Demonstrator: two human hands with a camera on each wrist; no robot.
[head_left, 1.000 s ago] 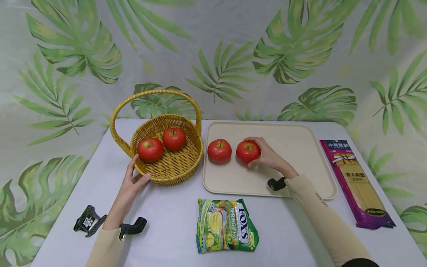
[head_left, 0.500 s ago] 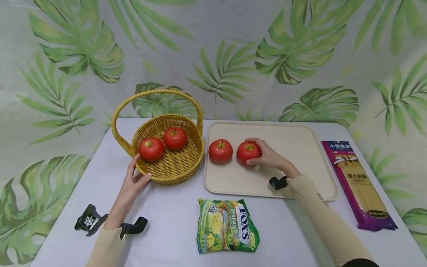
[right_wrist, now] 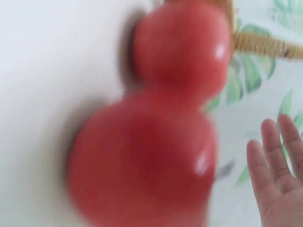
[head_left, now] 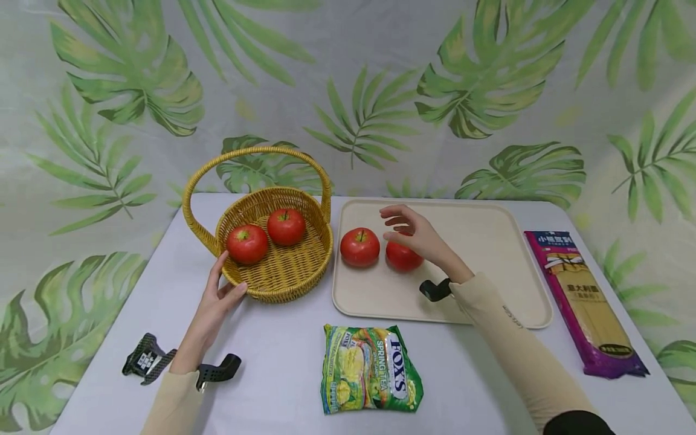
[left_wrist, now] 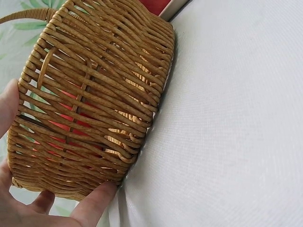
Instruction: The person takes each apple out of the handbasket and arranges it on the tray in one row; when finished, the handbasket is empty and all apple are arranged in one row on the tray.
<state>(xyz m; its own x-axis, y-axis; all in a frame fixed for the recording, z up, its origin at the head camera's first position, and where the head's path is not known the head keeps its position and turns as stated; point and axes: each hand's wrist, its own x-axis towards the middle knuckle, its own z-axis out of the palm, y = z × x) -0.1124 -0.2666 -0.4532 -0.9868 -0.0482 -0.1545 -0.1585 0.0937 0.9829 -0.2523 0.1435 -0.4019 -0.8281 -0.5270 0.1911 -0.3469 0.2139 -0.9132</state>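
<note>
My left hand rests with spread fingers against the outside of the yellow wicker basket, at its front left. The left wrist view shows the fingers touching the woven wall. Inside the basket are two red apples, one at the left and one farther back. Over the beige tray, my right hand is raised, holding nothing, and partly covers a red apple. Another apple sits to its left on the tray. Both tray apples appear blurred in the right wrist view.
A green candy bag lies in front of the tray. At the right edge of the white table lies a purple-ended pack of spaghetti. The basket's tall handle arches above it. A leaf-print cloth hangs behind.
My right hand has let go of the right-hand tray apple and risen up and to the left; that apple stays on the tray. The left hand and basket have not visibly moved.
</note>
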